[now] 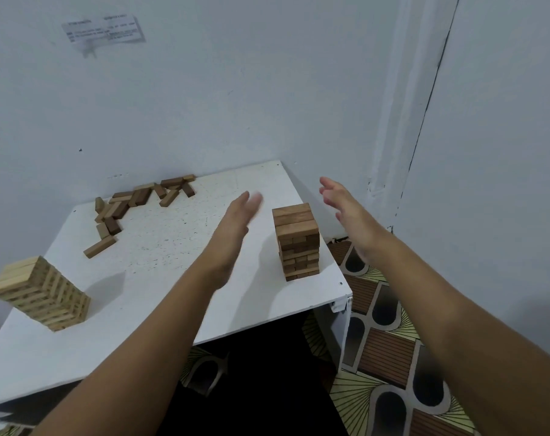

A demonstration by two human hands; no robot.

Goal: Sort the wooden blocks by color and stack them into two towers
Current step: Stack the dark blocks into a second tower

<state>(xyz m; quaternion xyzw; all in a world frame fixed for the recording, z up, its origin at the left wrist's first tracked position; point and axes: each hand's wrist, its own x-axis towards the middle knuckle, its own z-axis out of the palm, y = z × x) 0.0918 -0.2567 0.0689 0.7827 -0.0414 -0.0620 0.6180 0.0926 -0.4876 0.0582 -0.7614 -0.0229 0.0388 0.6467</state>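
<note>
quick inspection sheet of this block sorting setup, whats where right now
surface: white table, speckled, against the wall
job's things: light tower near left edge; dark tower near right edge; loose mixed blocks at the back
clutter: nothing seen
grippers: left hand and right hand open, either side of the dark tower, not touching
cables: nothing seen
surroundings: paper note on wall; patterned floor

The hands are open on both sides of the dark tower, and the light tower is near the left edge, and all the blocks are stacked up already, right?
Not quite. The head view shows loose blocks still scattered at the table's back. The rest holds: the left hand and right hand are open beside the dark tower, and the light tower stands near the left edge.
</note>
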